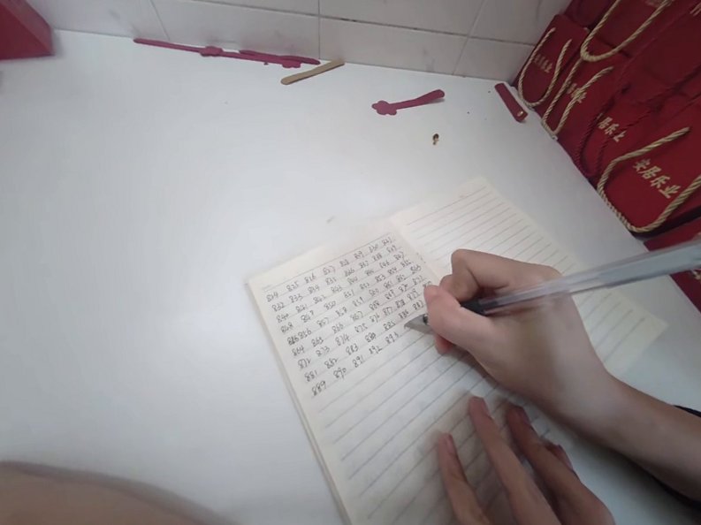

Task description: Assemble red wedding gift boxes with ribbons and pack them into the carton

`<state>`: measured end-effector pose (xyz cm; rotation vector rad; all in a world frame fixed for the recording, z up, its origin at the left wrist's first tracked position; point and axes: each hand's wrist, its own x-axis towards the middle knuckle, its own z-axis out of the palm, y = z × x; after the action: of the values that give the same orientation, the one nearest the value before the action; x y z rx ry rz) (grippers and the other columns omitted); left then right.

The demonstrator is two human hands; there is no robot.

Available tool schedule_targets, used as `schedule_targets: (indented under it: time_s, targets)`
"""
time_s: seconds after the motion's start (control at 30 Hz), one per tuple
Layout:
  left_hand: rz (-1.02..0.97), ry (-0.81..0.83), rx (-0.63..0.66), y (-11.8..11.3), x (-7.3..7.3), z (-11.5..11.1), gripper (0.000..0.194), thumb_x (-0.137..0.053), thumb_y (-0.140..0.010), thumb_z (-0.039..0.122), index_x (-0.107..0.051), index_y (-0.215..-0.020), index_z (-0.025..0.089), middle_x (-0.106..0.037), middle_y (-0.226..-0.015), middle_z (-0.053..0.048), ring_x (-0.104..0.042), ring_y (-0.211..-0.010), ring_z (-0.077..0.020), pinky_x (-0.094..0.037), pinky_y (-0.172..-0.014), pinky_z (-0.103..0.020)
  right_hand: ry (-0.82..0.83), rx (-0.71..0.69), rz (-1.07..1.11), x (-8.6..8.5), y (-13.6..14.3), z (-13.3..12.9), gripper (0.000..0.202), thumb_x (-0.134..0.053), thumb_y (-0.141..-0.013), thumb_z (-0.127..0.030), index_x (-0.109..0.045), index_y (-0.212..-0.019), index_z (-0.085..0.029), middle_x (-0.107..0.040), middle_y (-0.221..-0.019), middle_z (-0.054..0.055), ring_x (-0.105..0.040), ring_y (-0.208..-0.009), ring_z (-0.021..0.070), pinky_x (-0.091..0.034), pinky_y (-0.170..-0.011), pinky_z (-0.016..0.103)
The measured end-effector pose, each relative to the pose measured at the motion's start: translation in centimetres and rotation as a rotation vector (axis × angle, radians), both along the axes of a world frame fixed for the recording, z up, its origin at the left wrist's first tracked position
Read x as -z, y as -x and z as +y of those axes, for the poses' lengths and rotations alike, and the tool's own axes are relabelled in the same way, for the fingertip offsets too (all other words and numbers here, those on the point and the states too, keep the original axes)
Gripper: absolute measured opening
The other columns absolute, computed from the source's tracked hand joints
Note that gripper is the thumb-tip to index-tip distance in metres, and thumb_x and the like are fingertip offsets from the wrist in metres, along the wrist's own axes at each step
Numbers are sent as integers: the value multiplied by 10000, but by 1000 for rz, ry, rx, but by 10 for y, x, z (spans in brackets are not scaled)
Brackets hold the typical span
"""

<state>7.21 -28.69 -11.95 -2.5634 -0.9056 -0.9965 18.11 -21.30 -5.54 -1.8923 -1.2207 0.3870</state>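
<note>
Head view: right hand on the pen, nib just past the last number!

And here's the right hand (530,331), closed in a firm writing pinch, thumb and fingers gathered around the pen (530,293) close to its nib. The long axis is the thing to watch: the nib points left, out beyond the right fingertips, while the clear barrel runs back over that hand towards the right side of the view. The right hand is the nearer one to the written row, with the nib at its open end; whether it actually touches the paper is too blurred to call.

Down below, the left hand (517,485) lies open, fingers extended and slightly apart on the ruled page, nothing visible in them, the palm out of frame. Under both hands sits the open notebook (380,437), its handwritten numbers (346,317) up and to the left of the right hand, ruled lines running out beneath the left fingers.

Beyond the hands, flat on the white bench (119,247), there's a short red strip (411,102); off to their right, red bags (650,167) with rope handles.
</note>
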Motion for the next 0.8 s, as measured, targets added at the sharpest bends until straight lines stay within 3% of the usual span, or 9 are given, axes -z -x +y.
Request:
schedule_targets:
  time_s: [0.33, 0.57, 0.8]
  targets:
    - [41, -121, 104, 10, 1, 18, 341, -647, -728, 474, -676, -922, 195, -689, -922, -73, -666, -901, -305, -597, -599, -349, 5, -9, -4, 0, 0, -1, 313, -532, -724, -106, -326, -508, -200, -392, -423, -68, -344, -391, 68, -270, -370, 195]
    - [10, -105, 112, 13, 1, 20, 323, -659, -725, 447, -656, -940, 206, -685, -910, -62, -684, -847, -285, -561, -467, -244, 1, 50, 40, 0, 1, -1, 316, -509, -739, -110, -307, -514, -203, -387, -416, -71, -341, -384, 68, -274, -369, 197]
    - [-9, 23, 70, 12, 2, 10, 341, -665, -736, 400, -632, -1007, 196, -664, -994, -89, -634, -971, -351, -598, -594, -363, 26, 32, 26, -1, 1, 0, 310, -521, -737, -116, -325, -511, -200, -394, -423, -65, -344, -398, 70, -271, -375, 202]
